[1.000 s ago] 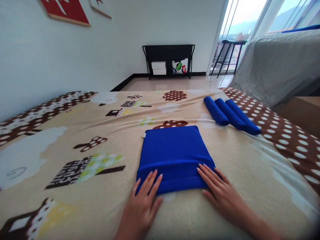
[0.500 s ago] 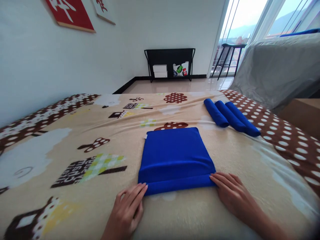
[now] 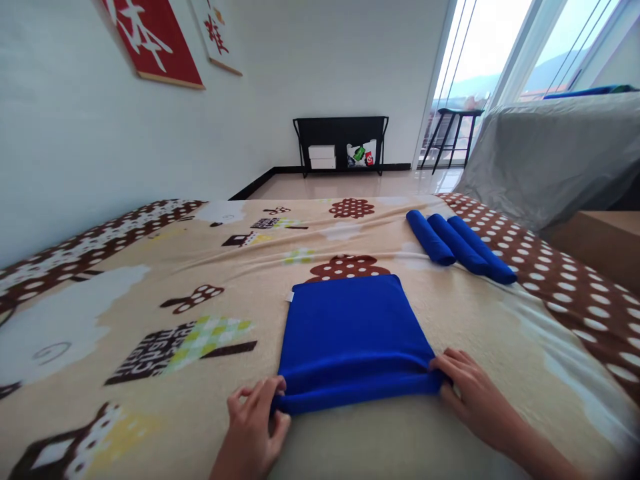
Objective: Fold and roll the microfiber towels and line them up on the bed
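Observation:
A blue cloth lies on the patterned blanket, its near edge folded over into a narrow band. With thumb and fingers, my left hand pinches the left end of that band. The right end is gripped the same way by my right hand. A small white tag sticks out at the cloth's far left corner. Beyond it to the right, three rolled blue cloths lie side by side: a left roll, a middle roll and a right roll.
The blanket has brown, white-dotted borders. A cardboard box and a grey covered piece of furniture stand at the right. Further off are a black rack and a stool by the window. Wall hangings are at upper left.
Both hands have gone from lying with fingertips on the band's ends to pinching them. The folded edge is slightly lifted and bunched. The camera view has tilted up a little.

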`<action>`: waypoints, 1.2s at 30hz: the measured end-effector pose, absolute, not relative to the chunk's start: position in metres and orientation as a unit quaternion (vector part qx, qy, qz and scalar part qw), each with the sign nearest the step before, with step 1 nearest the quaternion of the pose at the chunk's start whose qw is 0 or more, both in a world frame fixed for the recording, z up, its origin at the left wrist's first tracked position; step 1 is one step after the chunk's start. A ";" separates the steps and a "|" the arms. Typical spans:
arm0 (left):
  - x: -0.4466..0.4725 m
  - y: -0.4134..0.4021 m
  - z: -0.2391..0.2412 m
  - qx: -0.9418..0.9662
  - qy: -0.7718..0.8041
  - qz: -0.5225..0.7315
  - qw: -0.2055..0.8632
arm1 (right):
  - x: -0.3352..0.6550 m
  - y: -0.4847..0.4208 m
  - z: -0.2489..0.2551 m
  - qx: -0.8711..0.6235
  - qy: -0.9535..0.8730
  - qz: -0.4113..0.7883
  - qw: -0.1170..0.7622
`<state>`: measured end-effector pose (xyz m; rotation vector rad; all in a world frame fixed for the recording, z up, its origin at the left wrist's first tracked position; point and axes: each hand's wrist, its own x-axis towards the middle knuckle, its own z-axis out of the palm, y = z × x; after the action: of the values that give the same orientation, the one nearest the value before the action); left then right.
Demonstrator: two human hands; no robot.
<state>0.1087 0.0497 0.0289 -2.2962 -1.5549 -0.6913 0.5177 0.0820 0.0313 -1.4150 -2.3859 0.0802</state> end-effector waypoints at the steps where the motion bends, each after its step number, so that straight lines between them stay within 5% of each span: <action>1: 0.113 0.048 0.028 -0.781 -0.558 -0.234 0.155 | 0.514 0.081 0.029 -0.511 -0.840 0.008 0.184; 5: 0.155 0.048 0.025 -0.741 -0.584 -0.251 0.216 | 0.472 0.076 0.024 -0.530 -0.801 -0.102 0.259; 8: 0.193 0.054 0.022 -0.812 -0.486 -0.276 0.169 | 0.432 0.069 0.024 -0.443 -0.848 -0.069 0.281; 18: 0.131 0.051 0.015 -0.817 -0.503 -0.215 0.184 | 0.486 0.077 0.007 -0.492 -0.838 -0.115 0.205; 25: 0.209 0.061 0.035 -0.879 -0.432 -0.164 0.120 | 0.400 0.074 0.024 -0.430 -0.879 -0.016 0.203; 36: 0.129 0.053 0.025 -0.763 -0.587 -0.185 0.196 | 0.480 0.091 0.018 -0.505 -0.845 -0.096 0.147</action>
<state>0.1291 0.0530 0.0246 -2.1384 -1.6458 -0.5183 0.4803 0.0909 0.0182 -1.4544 -2.4320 -0.2753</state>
